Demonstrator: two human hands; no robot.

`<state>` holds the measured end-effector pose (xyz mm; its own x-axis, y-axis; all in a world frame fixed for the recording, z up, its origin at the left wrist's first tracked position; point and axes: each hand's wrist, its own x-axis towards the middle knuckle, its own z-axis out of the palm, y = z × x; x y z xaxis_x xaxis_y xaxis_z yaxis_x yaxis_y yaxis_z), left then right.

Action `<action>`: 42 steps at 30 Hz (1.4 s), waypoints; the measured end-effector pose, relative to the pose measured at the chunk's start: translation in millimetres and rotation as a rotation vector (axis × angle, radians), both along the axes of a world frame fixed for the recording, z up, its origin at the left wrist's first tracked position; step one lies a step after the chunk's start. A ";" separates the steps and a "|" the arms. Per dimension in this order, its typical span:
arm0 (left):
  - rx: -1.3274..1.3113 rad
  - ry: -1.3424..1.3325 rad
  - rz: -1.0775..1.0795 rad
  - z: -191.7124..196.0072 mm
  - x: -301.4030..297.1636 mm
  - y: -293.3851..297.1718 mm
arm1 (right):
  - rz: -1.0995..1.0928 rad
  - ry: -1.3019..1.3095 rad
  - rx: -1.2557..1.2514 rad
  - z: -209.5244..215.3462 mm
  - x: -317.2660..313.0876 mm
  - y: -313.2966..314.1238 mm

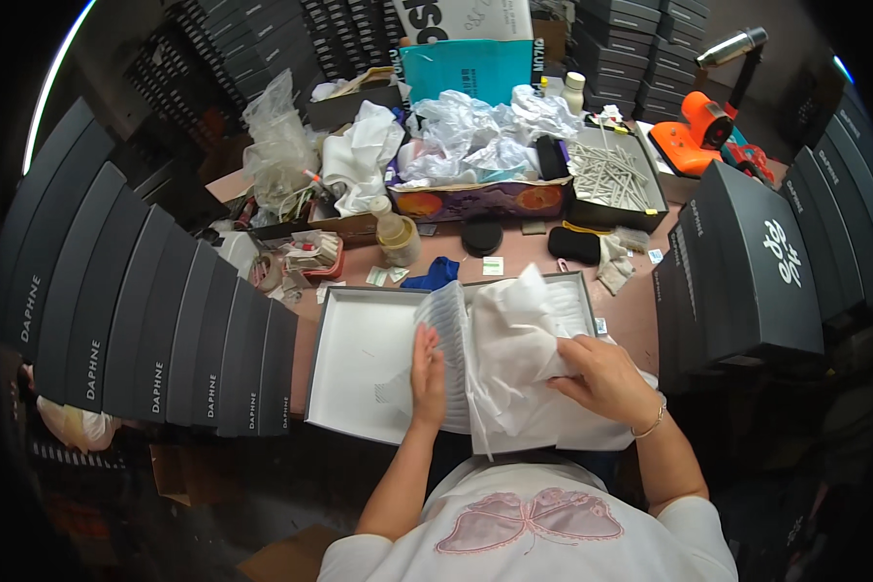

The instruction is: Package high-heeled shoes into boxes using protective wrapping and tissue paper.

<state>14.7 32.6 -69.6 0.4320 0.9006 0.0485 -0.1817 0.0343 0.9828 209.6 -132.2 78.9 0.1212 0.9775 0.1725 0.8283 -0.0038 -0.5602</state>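
An open shallow box with a white inside and grey rim lies on the table in front of me. White tissue paper is heaped over its right half. My left hand lies flat on a ribbed white sheet beside the tissue, fingers together. My right hand, with a bracelet on the wrist, grips the right side of the tissue paper and holds it over the box.
Rows of dark grey box lids stand on edge at the left, and more dark boxes stand at the right. Behind lie crumpled plastic bags, a tray of white sticks, a bottle and an orange tool.
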 end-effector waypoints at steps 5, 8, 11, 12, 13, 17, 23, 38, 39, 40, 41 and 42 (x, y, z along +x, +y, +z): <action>-0.411 -0.279 -0.210 58.8 0.0 -13.9 | 0.321 -0.421 -0.043 7.9 -11.4 19.7; -0.587 -0.408 -0.095 69.0 6.4 -17.8 | 0.226 -0.583 0.211 -0.3 -15.1 38.6; -0.689 -0.590 0.062 65.0 18.0 -17.4 | 0.157 -0.433 0.513 -37.0 -48.7 54.0; -0.525 -0.659 -0.080 9.5 12.4 -3.9 | 0.164 -0.338 0.610 -49.4 -67.7 58.0; -0.511 -0.638 -0.132 -14.6 15.1 3.5 | 0.278 -0.293 0.482 -60.7 -84.4 57.6; -0.472 -0.546 -0.244 -13.8 0.9 24.9 | 0.355 0.048 0.690 -30.8 -82.4 19.6; -0.428 -0.459 -0.214 -12.7 -5.8 35.5 | -0.180 1.175 0.232 -38.6 12.6 -17.9; -0.548 -0.171 -0.029 66.8 10.9 4.4 | -0.453 1.658 0.607 -37.2 39.6 -66.0; -0.460 -0.237 0.012 67.4 -7.9 26.9 | -0.475 1.683 0.607 -39.2 52.3 -80.4; -0.362 -0.316 0.064 69.6 -22.0 50.1 | -0.463 1.635 0.607 -24.7 54.1 -85.4; -0.045 -0.231 0.121 79.9 -29.4 48.7 | -0.508 1.548 0.620 -22.0 55.8 -89.4; 0.265 -0.133 0.174 92.3 -35.5 41.7 | -0.567 1.467 0.631 -22.1 55.4 -94.8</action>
<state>-20.8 74.3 22.7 0.2473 0.9088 0.3361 -0.2899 -0.2616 0.9206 265.0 -227.1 56.8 0.8066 0.5860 -0.0776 -0.3789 0.4117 -0.8288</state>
